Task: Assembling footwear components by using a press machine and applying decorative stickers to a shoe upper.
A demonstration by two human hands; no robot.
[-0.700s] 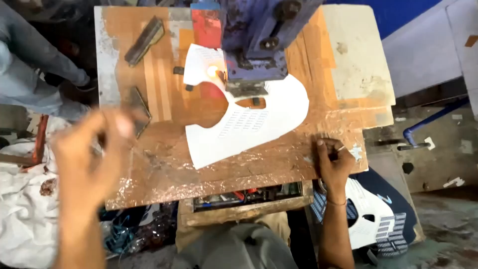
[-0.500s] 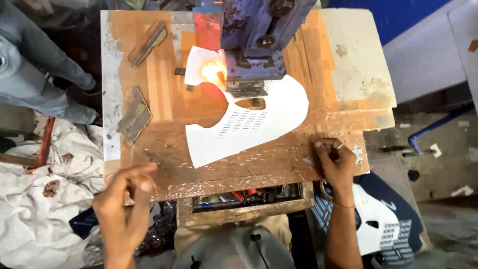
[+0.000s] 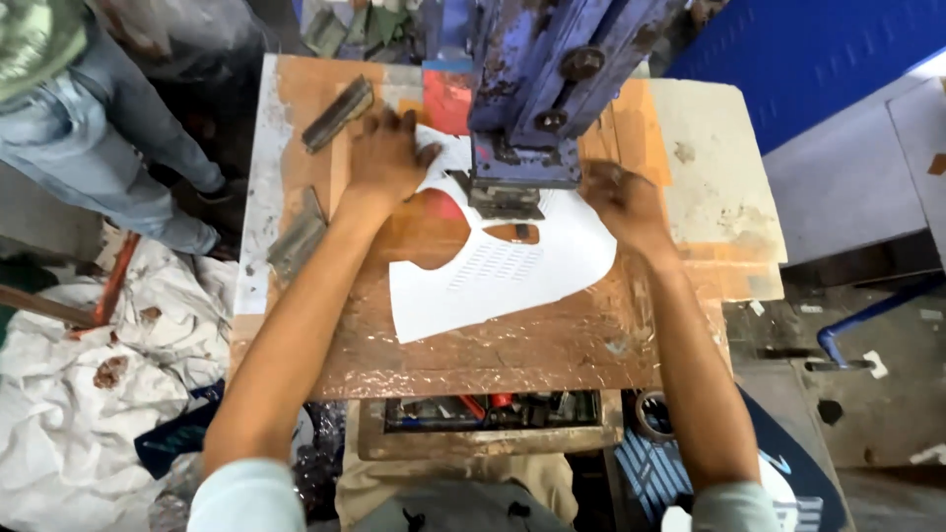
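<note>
Head view: one white sheet [image 3: 503, 271], curved and punched with rows of small slots, lies flat on the worn wooden tabletop [image 3: 512, 345], with its upper part under the foot of one blue press [image 3: 537, 89]. Two hands reach forward from the near edge, both arms stretched nearly straight. The left hand [image 3: 386, 156] rests palm down with fingers spread on the sheet's upper left corner, just left of the press foot. The right hand [image 3: 623, 202] lies palm down on the sheet's upper right edge, just right of the press; its fingers are blurred, so how far they spread I cannot tell. Neither hand pinches anything. Two dark metal blocks lie on the left side of the tabletop: one [image 3: 337, 112] near the far corner, the other [image 3: 296, 236] closer, well apart from the sheet. One other person's legs in jeans [image 3: 108, 167] stand to the left, above crumpled white cloth [image 3: 89, 404] on the floor.
</note>
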